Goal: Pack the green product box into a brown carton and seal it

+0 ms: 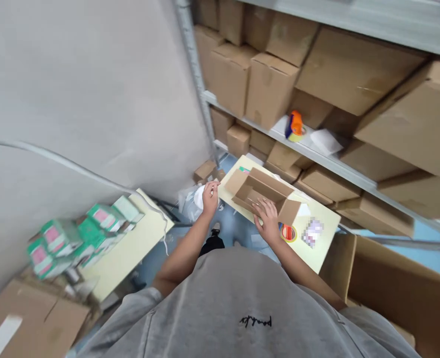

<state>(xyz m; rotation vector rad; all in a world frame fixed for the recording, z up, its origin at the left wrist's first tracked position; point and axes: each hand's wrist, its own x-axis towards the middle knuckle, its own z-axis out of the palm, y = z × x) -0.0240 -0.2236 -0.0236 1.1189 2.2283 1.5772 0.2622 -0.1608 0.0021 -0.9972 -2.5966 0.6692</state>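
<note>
An open cardboard box (pixel 251 180) with its flaps folded out lies on a pale yellow table (pixel 322 243). My right hand (pixel 267 219) is at the box's near wall, fingers spread and reaching over its edge. My left hand (pixel 210 198) is beside the table's left end, near the box's left flap, with fingers loosely bent and nothing visible in them. Right of the box, close to my right wrist, is a roll of tape (pixel 289 232) with a red-orange core. A blurred-out item (pixel 312 231) lies farther right on the table.
Metal shelving (pixel 354 171) full of cardboard boxes stands beyond the table, with an orange tape dispenser (pixel 295 125) on one shelf. At left, green-and-white packages (pixel 102 219) lie on a second table (pixel 121 261). A large open carton (pixel 395 278) stands at right.
</note>
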